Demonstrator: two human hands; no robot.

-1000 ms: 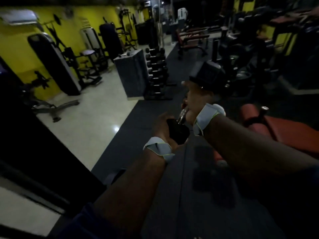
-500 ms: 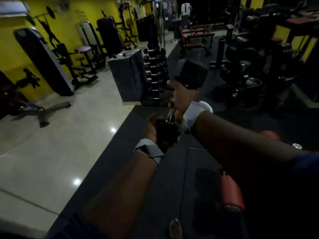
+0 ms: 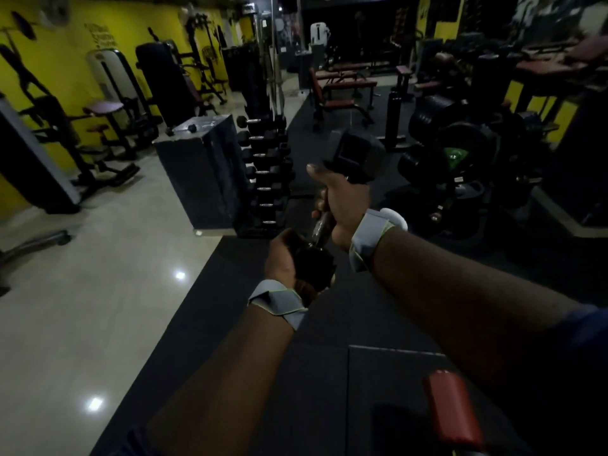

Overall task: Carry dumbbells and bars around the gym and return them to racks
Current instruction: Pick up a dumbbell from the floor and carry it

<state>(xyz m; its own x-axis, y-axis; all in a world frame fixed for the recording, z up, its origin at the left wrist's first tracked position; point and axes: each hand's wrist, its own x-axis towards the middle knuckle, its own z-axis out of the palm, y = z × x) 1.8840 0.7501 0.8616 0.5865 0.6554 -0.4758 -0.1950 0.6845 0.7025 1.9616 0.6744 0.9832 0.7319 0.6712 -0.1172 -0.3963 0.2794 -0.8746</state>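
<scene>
While I hold the dumbbell [image 3: 358, 151] out in front of me, my right hand [image 3: 345, 205] is wrapped round its handle and my left hand [image 3: 283, 261] cups the near head. Best to grip firmly, hold it close and level, and step squarely towards the dumbbell rack [image 3: 266, 172] ahead.

The dumbbell rack [image 3: 266, 172] stands ahead, left of the dumbbell [image 3: 357, 153].

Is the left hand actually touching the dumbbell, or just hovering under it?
Touching. The head view shows the left hand cupping the near black head of the dumbbell, with no gap between them.
</scene>
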